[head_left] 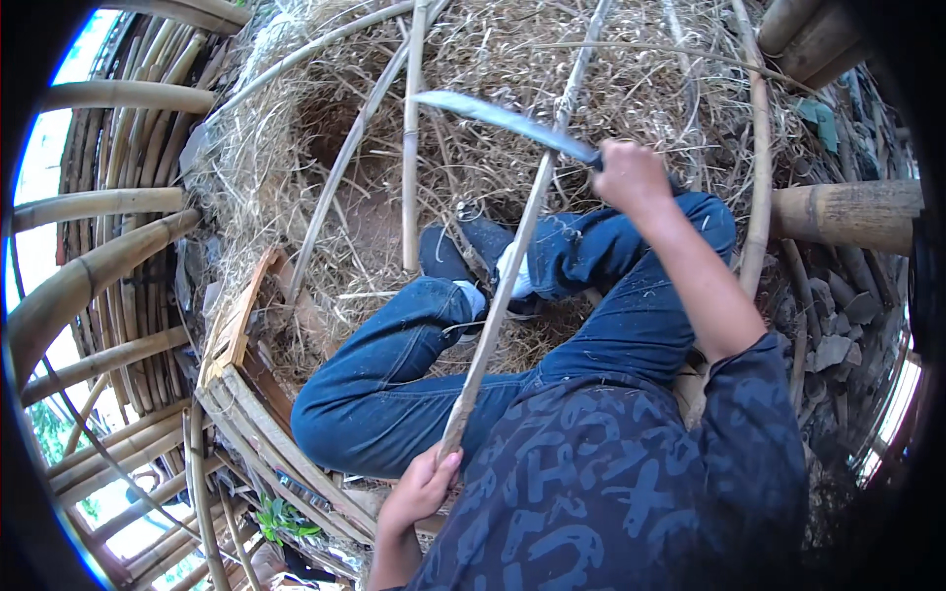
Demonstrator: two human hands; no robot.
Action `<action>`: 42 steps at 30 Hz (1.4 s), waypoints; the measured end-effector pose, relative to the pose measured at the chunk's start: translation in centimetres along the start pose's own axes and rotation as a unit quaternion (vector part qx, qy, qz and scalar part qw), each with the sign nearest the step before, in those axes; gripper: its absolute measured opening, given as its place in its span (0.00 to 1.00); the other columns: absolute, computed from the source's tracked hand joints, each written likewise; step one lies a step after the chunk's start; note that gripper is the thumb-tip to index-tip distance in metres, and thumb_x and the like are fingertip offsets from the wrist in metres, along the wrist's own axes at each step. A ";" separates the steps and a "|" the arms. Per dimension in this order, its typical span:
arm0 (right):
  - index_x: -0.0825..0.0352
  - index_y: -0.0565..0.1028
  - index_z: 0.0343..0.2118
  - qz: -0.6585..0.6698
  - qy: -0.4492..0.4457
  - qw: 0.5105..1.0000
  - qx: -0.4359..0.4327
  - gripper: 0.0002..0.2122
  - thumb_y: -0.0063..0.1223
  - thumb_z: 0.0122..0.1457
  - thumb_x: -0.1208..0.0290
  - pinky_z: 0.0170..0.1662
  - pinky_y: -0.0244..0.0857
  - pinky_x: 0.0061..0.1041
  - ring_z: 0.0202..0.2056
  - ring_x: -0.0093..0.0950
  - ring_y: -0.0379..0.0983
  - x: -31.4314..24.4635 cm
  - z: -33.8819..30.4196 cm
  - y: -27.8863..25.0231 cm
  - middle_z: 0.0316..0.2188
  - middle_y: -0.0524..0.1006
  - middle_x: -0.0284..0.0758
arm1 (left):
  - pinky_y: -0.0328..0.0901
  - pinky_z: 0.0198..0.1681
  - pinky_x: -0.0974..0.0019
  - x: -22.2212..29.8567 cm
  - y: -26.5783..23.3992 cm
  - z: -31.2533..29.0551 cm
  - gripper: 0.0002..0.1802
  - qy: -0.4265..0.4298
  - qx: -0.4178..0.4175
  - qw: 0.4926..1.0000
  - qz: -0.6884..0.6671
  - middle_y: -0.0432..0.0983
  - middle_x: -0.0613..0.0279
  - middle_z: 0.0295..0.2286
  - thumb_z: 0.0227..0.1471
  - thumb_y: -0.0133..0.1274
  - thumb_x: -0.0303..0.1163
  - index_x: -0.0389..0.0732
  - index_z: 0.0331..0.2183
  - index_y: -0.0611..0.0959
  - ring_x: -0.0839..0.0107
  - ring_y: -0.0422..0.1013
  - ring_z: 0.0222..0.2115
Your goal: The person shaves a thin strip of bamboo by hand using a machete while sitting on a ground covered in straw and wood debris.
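My left hand (422,488) is closed round the near end of a long split bamboo strip (505,291), beside my left thigh. The strip slants away from me between my legs, up over the heap of shavings. In my right hand (634,177), above my right knee, is the dark handle of a long knife (503,116). Its blade points left and lies across the strip's far part; whether the edge cuts into it I cannot tell. Part of the handle is hidden by my fingers.
Dry shavings (473,59) cover the ground ahead, with bamboo poles (412,158) lying across them. A wooden crate (232,340) stands at my left, near a bamboo slat wall (128,207). To the right are a thick bamboo post (847,217) and broken stones (833,350).
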State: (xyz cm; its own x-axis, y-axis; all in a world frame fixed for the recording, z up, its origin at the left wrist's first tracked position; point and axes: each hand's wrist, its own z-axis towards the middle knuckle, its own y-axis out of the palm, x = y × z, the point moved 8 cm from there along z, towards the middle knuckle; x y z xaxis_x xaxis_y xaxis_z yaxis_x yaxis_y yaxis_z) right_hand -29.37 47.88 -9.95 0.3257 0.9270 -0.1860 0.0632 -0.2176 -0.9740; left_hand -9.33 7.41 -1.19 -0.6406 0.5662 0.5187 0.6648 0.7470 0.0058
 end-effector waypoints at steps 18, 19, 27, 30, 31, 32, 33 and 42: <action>0.66 0.76 0.27 -0.050 -0.026 0.998 0.024 0.08 0.59 0.45 0.69 0.34 0.73 0.38 0.28 0.41 0.79 5.0 2.1 0.0 0.23 0.79 0.44 | 0.60 0.25 0.72 -3.0 0.3 -1.3 0.11 0.041 0.009 0.998 0.049 0.67 0.70 0.20 0.63 0.42 0.32 0.35 0.33 0.74 0.80 0.62 0.21; 0.67 0.75 0.27 -0.046 -0.031 0.998 0.021 0.08 0.59 0.45 0.69 0.34 0.73 0.38 0.28 0.41 0.79 3.9 1.3 -0.1 0.23 0.79 0.43 | 0.59 0.23 0.72 -3.7 -0.2 -1.3 0.12 0.013 0.010 0.999 0.034 0.66 0.71 0.19 0.63 0.42 0.32 0.36 0.31 0.74 0.81 0.61 0.19; 0.66 0.71 0.26 0.042 -0.089 0.994 -0.043 0.12 0.62 0.46 0.65 0.31 0.72 0.39 0.26 0.41 0.78 0.4 -4.2 2.8 0.20 0.77 0.43 | 0.57 0.22 0.72 -4.4 -0.4 -1.6 0.13 -0.023 0.016 0.999 0.039 0.64 0.72 0.18 0.63 0.41 0.34 0.37 0.29 0.73 0.82 0.59 0.18; 0.66 0.71 0.27 0.083 -0.198 0.972 -0.092 0.08 0.56 0.45 0.71 0.28 0.73 0.36 0.24 0.38 0.78 -4.9 -7.7 2.7 0.20 0.78 0.42 | 0.58 0.24 0.70 -4.3 -0.5 -0.2 0.13 -0.034 0.035 0.998 0.042 0.64 0.71 0.18 0.63 0.41 0.34 0.36 0.30 0.73 0.79 0.59 0.20; 0.66 0.71 0.26 0.094 -0.230 0.965 -0.078 0.08 0.56 0.44 0.70 0.28 0.72 0.36 0.23 0.38 0.78 -6.0 -8.8 2.3 0.20 0.77 0.42 | 0.59 0.24 0.70 -4.7 -0.5 -0.4 0.13 -0.048 0.041 0.998 0.011 0.65 0.70 0.18 0.63 0.42 0.34 0.36 0.31 0.73 0.78 0.60 0.20; 0.66 0.71 0.26 0.106 -0.264 0.956 -0.066 0.09 0.56 0.43 0.70 0.28 0.72 0.36 0.22 0.38 0.78 -6.7 -9.7 2.4 0.19 0.77 0.42 | 0.59 0.25 0.69 -5.4 -0.4 -0.7 0.13 -0.065 0.049 0.996 -0.021 0.65 0.69 0.18 0.63 0.42 0.34 0.35 0.31 0.73 0.77 0.60 0.20; 0.65 0.71 0.24 0.099 -0.301 0.948 -0.022 0.06 0.54 0.44 0.70 0.26 0.71 0.35 0.20 0.37 0.77 -6.7 -10.0 2.0 0.18 0.76 0.40 | 0.59 0.25 0.69 -6.4 -0.5 -0.8 0.12 -0.040 0.044 0.998 0.010 0.66 0.68 0.18 0.63 0.42 0.34 0.35 0.32 0.73 0.77 0.60 0.20; 0.68 0.76 0.28 -0.069 0.082 0.993 0.056 0.10 0.58 0.50 0.66 0.36 0.73 0.41 0.30 0.43 0.79 11.9 5.0 -1.7 0.25 0.79 0.46 | 0.59 0.24 0.68 -11.4 -1.4 -1.1 0.12 -0.029 0.026 0.999 0.023 0.64 0.66 0.17 0.62 0.43 0.34 0.35 0.33 0.73 0.77 0.60 0.19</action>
State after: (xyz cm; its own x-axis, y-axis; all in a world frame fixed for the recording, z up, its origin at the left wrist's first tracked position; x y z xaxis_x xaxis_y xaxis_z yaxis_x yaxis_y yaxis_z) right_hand -30.37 60.78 -11.10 0.4703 0.8818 -0.0349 0.0149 -0.0474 -0.9988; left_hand -2.54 -0.49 -6.15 -0.6323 0.6187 0.4663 0.6744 0.7358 -0.0618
